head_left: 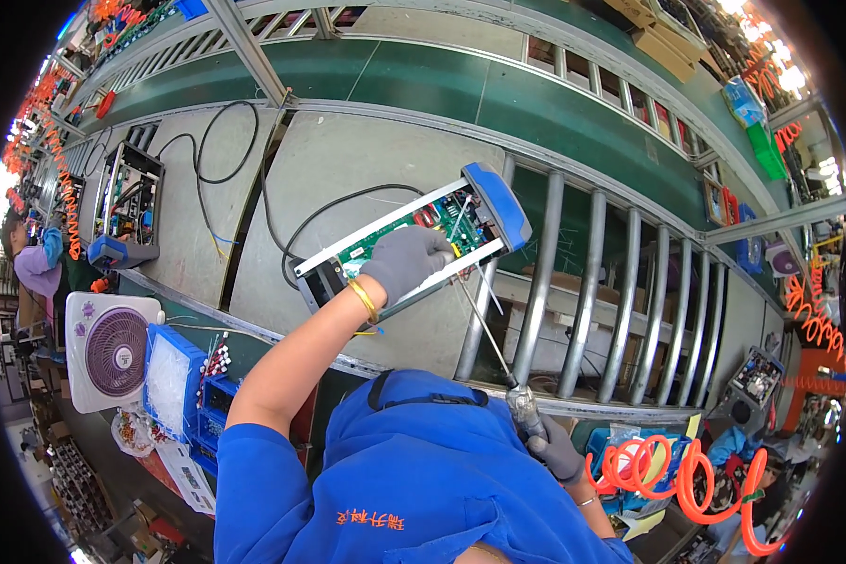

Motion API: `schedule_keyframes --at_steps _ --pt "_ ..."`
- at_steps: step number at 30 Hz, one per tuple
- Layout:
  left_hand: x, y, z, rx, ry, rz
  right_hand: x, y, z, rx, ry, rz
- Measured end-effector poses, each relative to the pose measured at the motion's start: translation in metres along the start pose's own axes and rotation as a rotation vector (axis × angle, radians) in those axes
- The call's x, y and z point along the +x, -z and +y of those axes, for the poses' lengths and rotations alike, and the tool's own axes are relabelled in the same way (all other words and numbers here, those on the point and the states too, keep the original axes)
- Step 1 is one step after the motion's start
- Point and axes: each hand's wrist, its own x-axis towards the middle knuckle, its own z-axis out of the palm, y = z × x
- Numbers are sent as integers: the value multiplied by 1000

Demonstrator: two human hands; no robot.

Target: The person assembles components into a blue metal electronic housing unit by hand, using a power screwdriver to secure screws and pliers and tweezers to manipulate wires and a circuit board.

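Note:
An electronics unit [352, 254] with an open metal frame lies slantwise on the grey worktop in front of me. Inside it shows a green circuit board [385, 227], and a blue end panel [498, 207] closes its right end. My left hand [407, 259], in a grey glove, reaches over the frame with its fingers pinched near a small yellow part; what they hold is hidden. Lower right, my gloved right hand [558, 452] grips a pneumatic screwdriver [524, 406]. Its long thin shaft points up-left to the unit's near side, close to my left fingertips. White cable ties stick out there.
Metal rollers [586, 296] run along the right, beside a green conveyor belt [573, 127] farther off. A second open unit [129, 202] stands left. Black cable [202, 155] loops over the worktop. A fan [113, 352], blue bins [174, 381] and an orange coiled hose [696, 479] are close by. Co-workers sit at both sides.

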Motion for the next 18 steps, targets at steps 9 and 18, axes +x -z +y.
schedule_keyframes --at_steps 9,18 --pt "10 3 -9 -86 41 -87 1 -6 0 89 0 -5" --pt "-11 6 -3 -4 -70 -79 -1 -8 7 8 30 4"
